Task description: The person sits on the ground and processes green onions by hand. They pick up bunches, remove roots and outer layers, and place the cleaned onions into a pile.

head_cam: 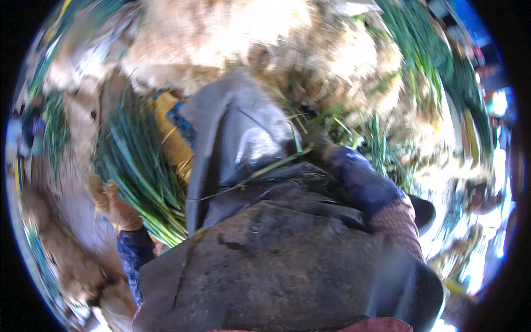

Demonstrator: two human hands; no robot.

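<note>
My left hand (118, 205), in a tan glove below which a dark blue sleeve cover shows, is at the left beside a bundle of long green onion-like stalks (139, 166). Its fingers are apart and nothing shows between them. My right hand (317, 145), in a dark, dirty glove, is blurred at the right edge of my lap among loose green leaves. A thin green stalk (280, 162) runs from it across my black apron (269, 265); how the fingers lie around it is hard to tell.
Large heaps of pale, stringy roots (265, 33) lie in front, blurred and bright. More green stalks (415, 50) are at the upper right. A yellow and blue patterned thing (172, 133) is beside my knee. Brown root clumps (66, 253) lie at the lower left.
</note>
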